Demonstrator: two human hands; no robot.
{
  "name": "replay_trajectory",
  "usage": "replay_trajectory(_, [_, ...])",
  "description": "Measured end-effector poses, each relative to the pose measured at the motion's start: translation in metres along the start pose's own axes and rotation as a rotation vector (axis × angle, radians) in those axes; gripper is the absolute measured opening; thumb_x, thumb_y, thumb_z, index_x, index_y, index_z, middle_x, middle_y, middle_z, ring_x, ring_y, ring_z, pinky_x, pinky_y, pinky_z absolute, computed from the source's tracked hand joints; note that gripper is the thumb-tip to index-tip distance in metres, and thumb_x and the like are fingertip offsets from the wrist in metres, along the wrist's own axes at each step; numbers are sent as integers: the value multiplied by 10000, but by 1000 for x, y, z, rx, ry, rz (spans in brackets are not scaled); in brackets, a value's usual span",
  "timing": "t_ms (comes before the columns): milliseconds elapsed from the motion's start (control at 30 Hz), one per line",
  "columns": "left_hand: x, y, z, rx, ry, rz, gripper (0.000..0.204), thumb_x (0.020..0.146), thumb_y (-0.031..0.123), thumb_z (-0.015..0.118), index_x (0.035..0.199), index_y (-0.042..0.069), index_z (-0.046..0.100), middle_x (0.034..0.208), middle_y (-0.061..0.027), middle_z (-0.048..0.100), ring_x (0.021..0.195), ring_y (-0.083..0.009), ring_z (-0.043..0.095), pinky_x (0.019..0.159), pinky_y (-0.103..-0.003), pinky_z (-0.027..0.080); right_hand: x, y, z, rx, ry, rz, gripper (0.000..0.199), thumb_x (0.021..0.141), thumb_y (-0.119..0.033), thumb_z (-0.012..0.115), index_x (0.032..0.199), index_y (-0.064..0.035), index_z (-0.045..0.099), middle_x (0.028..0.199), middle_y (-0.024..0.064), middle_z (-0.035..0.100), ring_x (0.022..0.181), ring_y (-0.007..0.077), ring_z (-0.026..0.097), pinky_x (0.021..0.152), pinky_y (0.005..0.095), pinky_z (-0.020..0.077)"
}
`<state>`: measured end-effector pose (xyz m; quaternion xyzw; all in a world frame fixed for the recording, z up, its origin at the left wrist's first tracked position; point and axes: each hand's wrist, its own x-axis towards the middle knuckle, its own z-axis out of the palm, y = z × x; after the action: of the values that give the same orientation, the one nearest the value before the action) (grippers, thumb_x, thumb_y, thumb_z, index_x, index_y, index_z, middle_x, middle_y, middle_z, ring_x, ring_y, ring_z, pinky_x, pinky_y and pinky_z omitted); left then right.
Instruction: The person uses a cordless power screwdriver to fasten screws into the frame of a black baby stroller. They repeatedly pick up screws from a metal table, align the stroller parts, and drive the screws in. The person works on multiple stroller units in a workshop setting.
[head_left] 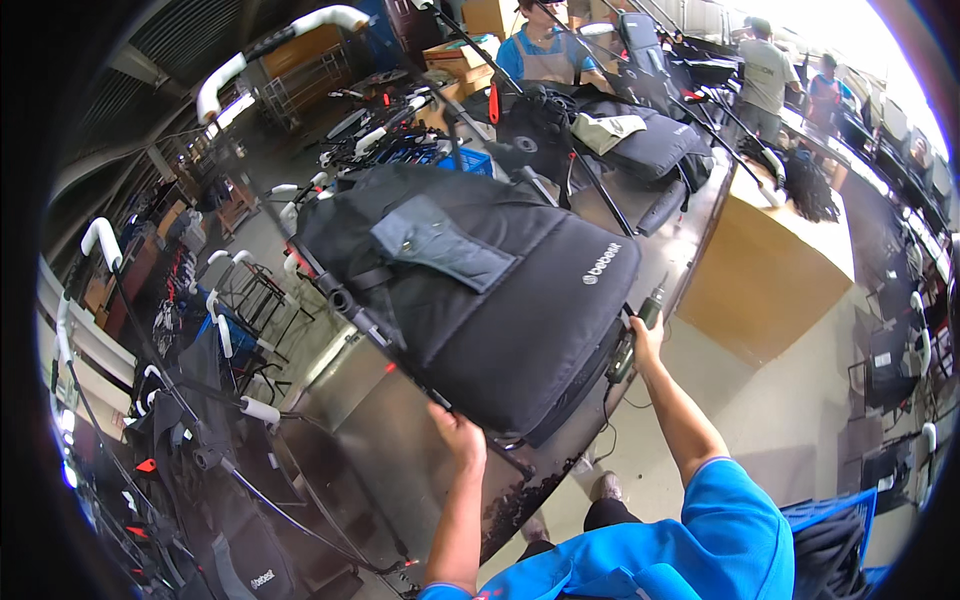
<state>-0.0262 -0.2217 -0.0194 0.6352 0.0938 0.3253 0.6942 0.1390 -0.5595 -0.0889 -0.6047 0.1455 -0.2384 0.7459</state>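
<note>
A black stroller [520,330] lies tilted on the metal workbench, its padded fabric facing up. A grey-blue fabric piece [440,245] lies on it. My left hand [460,437] is closed around the frame tube at the near left edge, fingers partly hidden underneath. At the near right corner, my right hand [648,337] is closed on the stroller's edge. A corded power screwdriver [622,358] lies right beside that hand, partly behind it. The stroller's handle [285,40], with white foam-like covering, rises at the far left.
The metal workbench [350,430] runs away from me. Another black stroller [640,140] stands farther along, near a co-worker [545,50]. A large cardboard box [770,270] is at right. More stroller frames [200,440] crowd the left. A blue crate [825,510] with black parts sits near right.
</note>
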Motion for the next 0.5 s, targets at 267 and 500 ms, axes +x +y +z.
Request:
replay_trajectory(267, [80, -54, 172, 40, -77, -254, 374, 1014, 103, 417, 1371, 20, 337, 975, -121, 526, 507, -146, 548, 486, -276, 495, -1, -29, -67, 173, -240, 327, 478, 829, -41, 575, 1266, -71, 384, 842, 111, 601, 658, 240, 677, 522, 369, 566])
replay_trajectory(500, [95, -80, 253, 30, -191, -181, 354, 1027, 124, 428, 1345, 39, 301, 880, -124, 644, 461, -155, 582, 454, -280, 485, -83, -39, -104, 114, -405, 623, 579, 829, -137, 588, 1338, -112, 314, 852, 137, 558, 704, 336, 696, 521, 440, 593])
